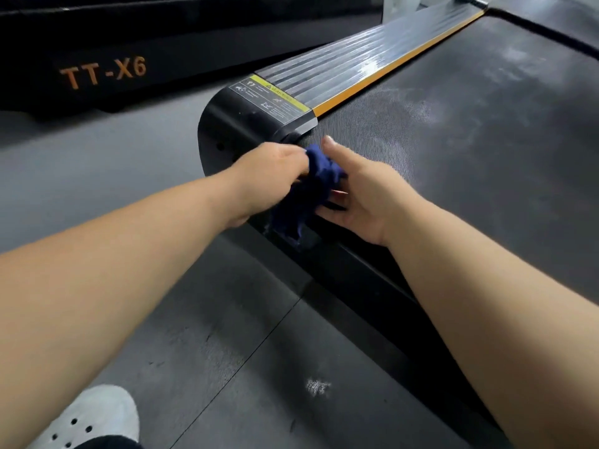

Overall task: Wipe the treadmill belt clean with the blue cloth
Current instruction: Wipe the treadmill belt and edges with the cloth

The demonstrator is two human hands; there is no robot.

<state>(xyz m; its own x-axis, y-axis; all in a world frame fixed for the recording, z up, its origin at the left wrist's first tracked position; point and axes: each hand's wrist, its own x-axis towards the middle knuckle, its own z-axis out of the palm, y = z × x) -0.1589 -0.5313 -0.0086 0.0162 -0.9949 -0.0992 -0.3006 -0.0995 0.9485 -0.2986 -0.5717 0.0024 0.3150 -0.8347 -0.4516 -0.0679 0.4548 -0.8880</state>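
View: head camera, looking down along both forearms to the rear corner of a treadmill.

Blue cloth (pixel 312 189): bunched up between the two hands at the near left corner of the treadmill belt (pixel 453 150). Its lower folds hang over the rear edge of the deck.

Left hand (pixel 275 163): fingers curled in, pinching the upper end of the cloth. The fingertips are buried in the fabric.

Right hand (pixel 359 192): thumb stretched out straight, fingers lying fairly flat against the cloth's other side. It touches the cloth without closing on it, and its fingertips are hidden behind the folds.

Belt state: dark and finely textured, with pale dusty smears over the middle and far part. By the look of it, most of the wiping is still to do.

How the cloth should handle: light, soft and limp, and it will not keep a shape. It probably wipes best folded into a flat pad and pressed down under an open palm. Held by one corner, it would likely just trail.

Belt feel: the rough weave will likely drag at the fabric.

Surroundings: ribbed side rail (pixel 372 56) with an orange strip, a warning label (pixel 272 98), a neighbouring machine marked TT-X6 (pixel 103 74), grey floor (pixel 97 176), and a white shoe (pixel 94 416).
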